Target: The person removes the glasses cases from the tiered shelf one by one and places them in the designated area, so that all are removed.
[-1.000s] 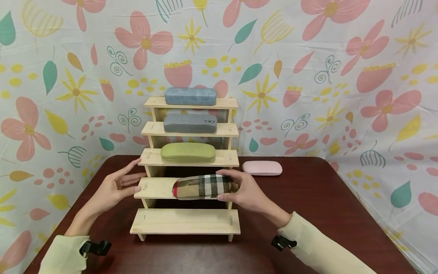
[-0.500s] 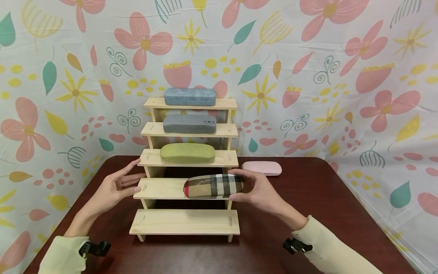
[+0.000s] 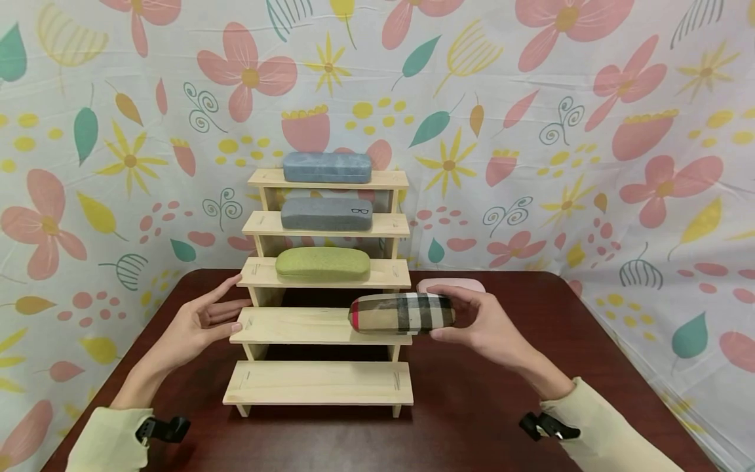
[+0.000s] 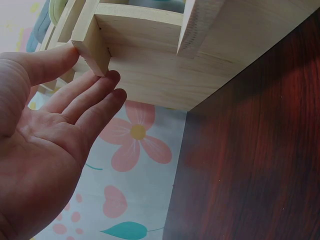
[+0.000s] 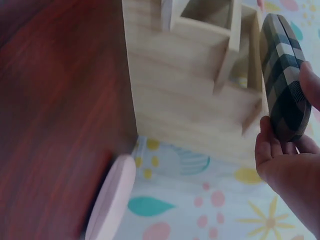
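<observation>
My right hand grips one end of a plaid glasses case, tan, black and white with a red stripe. The case is held lengthwise near the right end of the second tier of a stepped wooden display rack. In the right wrist view, fingers and thumb close around the plaid glasses case beside the rack. My left hand touches the rack's left side with extended fingers, thumb at the second tier. The left wrist view has these fingers against a wooden shelf end.
Green, grey and blue glasses cases sit on the upper tiers. A pink glasses case, partly hidden by the right hand, lies on the dark table. A floral cloth hangs behind.
My right hand has moved the plaid glasses case rightward and slightly up, from the middle of the second tier to past its right end. My left hand stays at the rack.
</observation>
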The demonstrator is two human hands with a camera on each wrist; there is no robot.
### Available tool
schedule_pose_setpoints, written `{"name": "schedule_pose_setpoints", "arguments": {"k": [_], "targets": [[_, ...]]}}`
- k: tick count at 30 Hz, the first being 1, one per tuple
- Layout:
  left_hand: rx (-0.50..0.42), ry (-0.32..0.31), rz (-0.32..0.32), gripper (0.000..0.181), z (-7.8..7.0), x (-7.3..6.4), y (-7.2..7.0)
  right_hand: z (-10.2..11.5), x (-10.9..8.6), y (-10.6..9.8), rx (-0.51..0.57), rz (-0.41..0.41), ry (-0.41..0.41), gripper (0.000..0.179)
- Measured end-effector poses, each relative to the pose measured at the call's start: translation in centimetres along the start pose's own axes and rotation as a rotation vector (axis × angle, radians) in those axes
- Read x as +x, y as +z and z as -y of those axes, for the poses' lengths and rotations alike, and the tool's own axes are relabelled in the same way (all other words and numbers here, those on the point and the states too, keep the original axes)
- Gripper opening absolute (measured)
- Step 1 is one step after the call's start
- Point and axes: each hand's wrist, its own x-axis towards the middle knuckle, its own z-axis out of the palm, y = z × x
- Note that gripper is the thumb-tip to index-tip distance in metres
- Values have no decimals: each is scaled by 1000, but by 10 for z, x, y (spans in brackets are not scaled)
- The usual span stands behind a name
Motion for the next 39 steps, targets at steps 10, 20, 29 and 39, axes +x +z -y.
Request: {"name": "schedule_pose_setpoints", "arguments": {"k": [10, 20, 29, 39], "targets": [[-2, 9, 0, 87, 1, 0, 0, -3, -18, -41, -84, -62, 99, 61], [-5, 14, -2, 86, 1, 2, -1, -17, -38, -83, -118, -106, 95, 65], [-10, 15, -7, 85, 1, 0, -1, -50, -47, -105, -79, -91, 163, 62], [-13, 8, -5, 85, 0, 0, 0, -90, -49, -108, -2, -42, 230, 63]]}}
